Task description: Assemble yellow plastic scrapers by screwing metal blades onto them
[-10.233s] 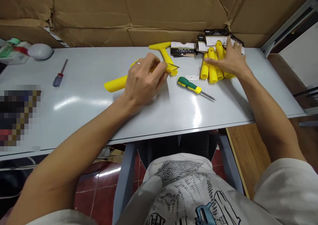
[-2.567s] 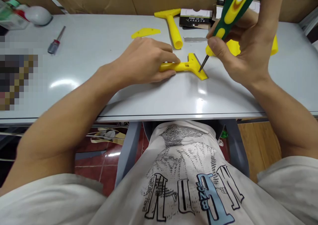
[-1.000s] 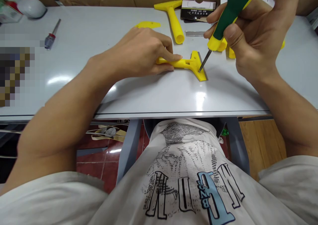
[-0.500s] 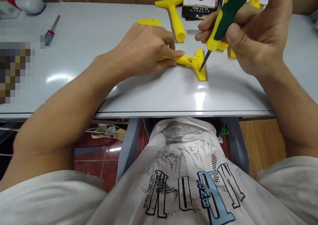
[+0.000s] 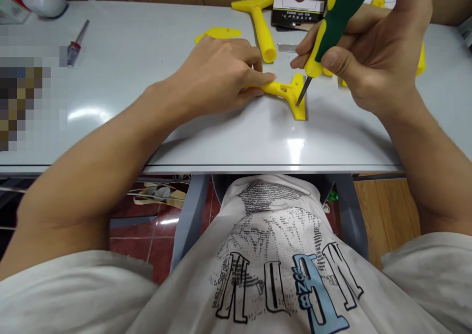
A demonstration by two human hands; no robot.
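A yellow plastic scraper (image 5: 288,92) lies on the white table, its wide head toward the right and a thin blade edge showing along it. My left hand (image 5: 230,73) is closed around the scraper's handle, thumb and fingers pinching it near the neck. In my right hand (image 5: 379,61) is a green and yellow screwdriver (image 5: 334,27), held tilted with the thumb against its handle. The screwdriver's tip touches the lower part of the scraper's head, where a screw appears to sit. Just behind, a flat metal blade (image 5: 286,47) lies near my right fingertips.
Behind my hands lie another yellow scraper handle (image 5: 262,32), a flat yellow piece (image 5: 221,33) and a black and white box (image 5: 297,12). More yellow parts are partly hidden behind my right hand. A small screwdriver (image 5: 77,46) and a white round object (image 5: 44,1) are at left.
My right hand has shifted slightly left and its thumb has moved along the screwdriver handle. The tip stays on the scraper head. My left hand keeps its hold, and the view has shifted slightly.
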